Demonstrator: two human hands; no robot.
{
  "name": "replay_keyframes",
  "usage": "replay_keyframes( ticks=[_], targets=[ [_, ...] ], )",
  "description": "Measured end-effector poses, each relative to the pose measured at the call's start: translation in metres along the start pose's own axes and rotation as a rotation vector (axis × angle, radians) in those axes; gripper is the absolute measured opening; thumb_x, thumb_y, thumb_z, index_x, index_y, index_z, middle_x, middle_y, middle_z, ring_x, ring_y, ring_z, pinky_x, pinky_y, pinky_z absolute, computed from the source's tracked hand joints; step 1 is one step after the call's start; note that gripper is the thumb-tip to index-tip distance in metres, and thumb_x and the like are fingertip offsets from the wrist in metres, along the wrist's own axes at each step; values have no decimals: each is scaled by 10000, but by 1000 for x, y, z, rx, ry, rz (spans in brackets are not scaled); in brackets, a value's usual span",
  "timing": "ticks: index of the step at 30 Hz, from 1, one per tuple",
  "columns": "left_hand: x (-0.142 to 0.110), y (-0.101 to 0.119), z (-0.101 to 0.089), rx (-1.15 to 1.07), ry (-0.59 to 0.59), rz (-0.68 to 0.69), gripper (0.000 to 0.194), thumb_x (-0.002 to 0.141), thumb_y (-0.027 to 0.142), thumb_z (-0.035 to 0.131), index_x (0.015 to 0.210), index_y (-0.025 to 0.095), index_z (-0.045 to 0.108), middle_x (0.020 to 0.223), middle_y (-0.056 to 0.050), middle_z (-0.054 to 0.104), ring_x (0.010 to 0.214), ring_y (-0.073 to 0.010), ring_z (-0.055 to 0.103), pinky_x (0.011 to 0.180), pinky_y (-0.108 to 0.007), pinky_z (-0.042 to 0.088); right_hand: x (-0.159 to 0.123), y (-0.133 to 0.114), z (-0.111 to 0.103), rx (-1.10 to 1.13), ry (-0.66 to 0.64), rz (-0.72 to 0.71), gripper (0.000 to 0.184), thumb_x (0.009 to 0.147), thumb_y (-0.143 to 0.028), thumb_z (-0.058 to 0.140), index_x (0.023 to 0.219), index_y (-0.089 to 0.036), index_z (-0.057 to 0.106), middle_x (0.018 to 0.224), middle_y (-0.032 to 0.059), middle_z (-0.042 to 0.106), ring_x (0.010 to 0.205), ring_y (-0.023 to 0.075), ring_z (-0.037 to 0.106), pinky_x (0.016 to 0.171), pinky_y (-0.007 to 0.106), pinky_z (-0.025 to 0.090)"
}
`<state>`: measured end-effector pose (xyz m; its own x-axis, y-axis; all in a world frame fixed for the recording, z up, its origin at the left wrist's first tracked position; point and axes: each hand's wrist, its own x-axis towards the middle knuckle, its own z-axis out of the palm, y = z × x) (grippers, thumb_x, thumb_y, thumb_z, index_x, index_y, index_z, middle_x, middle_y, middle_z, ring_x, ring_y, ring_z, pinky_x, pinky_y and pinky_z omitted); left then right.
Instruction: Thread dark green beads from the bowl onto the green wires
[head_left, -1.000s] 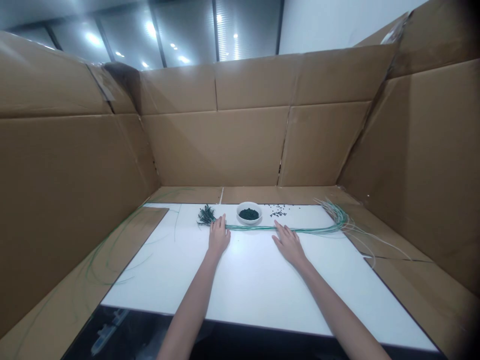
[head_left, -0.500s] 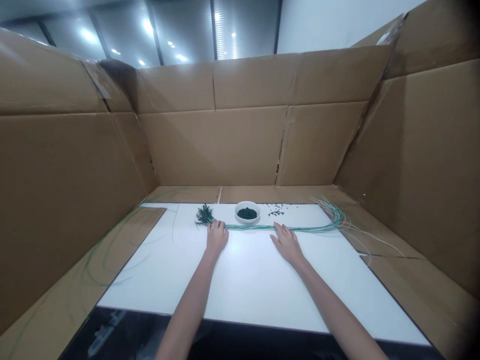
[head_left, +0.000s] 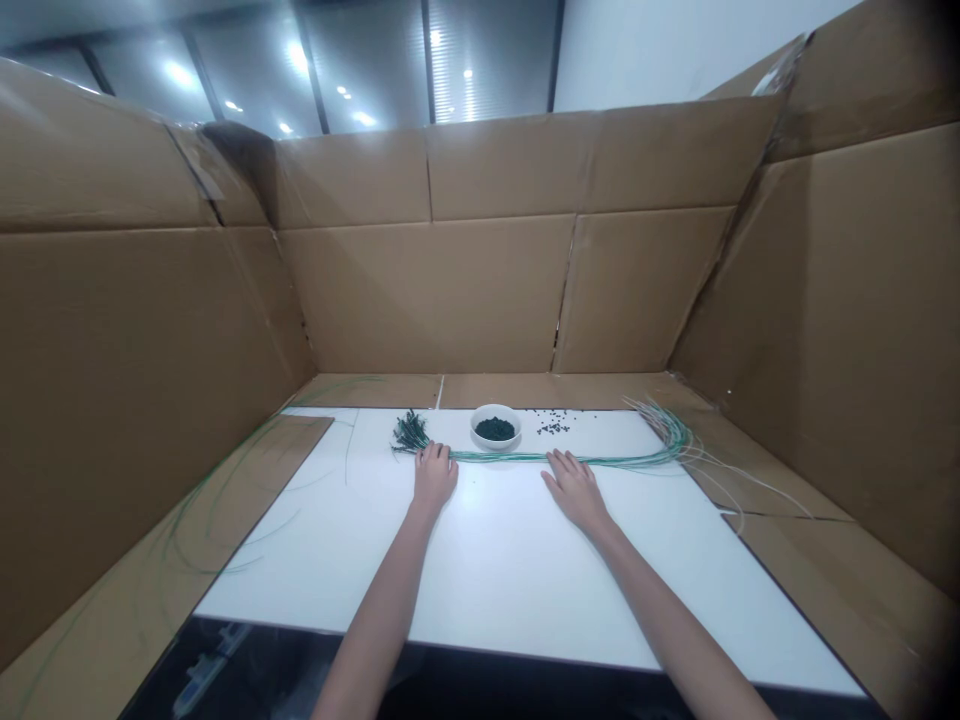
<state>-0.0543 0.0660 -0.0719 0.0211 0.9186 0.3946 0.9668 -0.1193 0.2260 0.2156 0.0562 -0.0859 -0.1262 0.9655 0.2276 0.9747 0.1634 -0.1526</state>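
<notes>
A long bundle of thin green wires lies across the far part of the white table, its dark tipped ends fanned out at the left. My left hand rests flat on the table, fingers stretched out, fingertips touching the bundle near those ends. Further right, my right hand also lies flat with fingers spread, its fingertips at the bundle. Neither hand holds anything. A small white bowl of dark green bits stands just behind the wires, between the hands.
Several loose dark bits lie right of the bowl. The wire bundle curves and splays at the far right. Loose green wires trail over the cardboard at the left. Tall cardboard walls enclose the table on three sides.
Both hands have stayed flat by the wire bundle; only the view has shifted slightly.
</notes>
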Motion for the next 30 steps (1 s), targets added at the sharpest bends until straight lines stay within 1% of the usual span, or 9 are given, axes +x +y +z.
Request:
replay_keyframes(
  ticks=[5,9,10,14,16,21,22,26,30],
  targets=[
    [0,0,-1,-5,1,4,250,812,196,411,1009,148,557,1081,-110,566,1170,-259,391,999,-442,262,-1,-2,-5,-3,-14,8,469,913,-357,280,1321,-147,373,1357,77,352,1273,221,258,1037,415,206],
    [0,0,0,-8,-2,0,252,812,197,411,1015,147,551,1091,-107,563,1169,-256,392,999,-440,259,-3,-4,-7,44,16,22,554,911,-350,283,1413,-171,129,1332,72,389,1268,212,271,1030,416,221],
    [0,0,0,-8,-3,-2,250,812,195,410,1014,148,550,1092,-106,563,1169,-254,392,998,-442,257,-3,-3,-6,47,21,22,559,912,-349,285,1415,-179,112,1330,69,393,1267,211,274,1029,418,223],
    [0,1,-1,-13,-7,-14,244,813,194,410,1013,155,546,1101,-112,562,1177,-254,387,994,-473,247,-2,-2,-5,4,3,2,450,917,-354,290,1331,-194,362,1353,50,363,1271,220,258,1038,423,208],
    [0,1,-2,-17,-7,-22,244,812,191,410,1015,159,543,1108,-116,559,1182,-256,385,992,-489,242,-2,-2,-5,-9,-3,-5,425,918,-353,294,1292,-195,423,1358,48,355,1272,221,257,1040,423,205],
    [-1,3,-3,-27,-6,-24,241,812,187,406,1007,157,544,1101,-115,562,1177,-265,392,998,-513,236,-2,-3,-7,10,23,5,490,914,-344,313,1382,-211,258,1344,50,377,1267,215,276,1029,422,236],
    [-1,3,-3,-28,-4,-22,242,812,186,405,1007,154,544,1100,-114,562,1176,-268,392,1000,-515,234,-2,-3,-6,11,22,4,489,914,-346,312,1381,-213,260,1344,47,378,1267,216,277,1029,423,237],
    [-1,1,-2,-27,13,-2,243,809,186,409,1003,144,549,1081,-113,566,1166,-275,398,1027,-514,203,-1,-1,-2,-12,10,-10,430,915,-351,305,1305,-203,408,1354,43,363,1266,228,272,1037,429,217],
    [0,-1,0,-30,20,26,249,803,175,414,1001,127,556,1049,-122,566,1142,-266,415,1040,-446,236,-1,-1,-2,3,31,-6,476,913,-349,308,1371,-221,286,1348,45,371,1264,214,280,1029,423,234]
  ],
)
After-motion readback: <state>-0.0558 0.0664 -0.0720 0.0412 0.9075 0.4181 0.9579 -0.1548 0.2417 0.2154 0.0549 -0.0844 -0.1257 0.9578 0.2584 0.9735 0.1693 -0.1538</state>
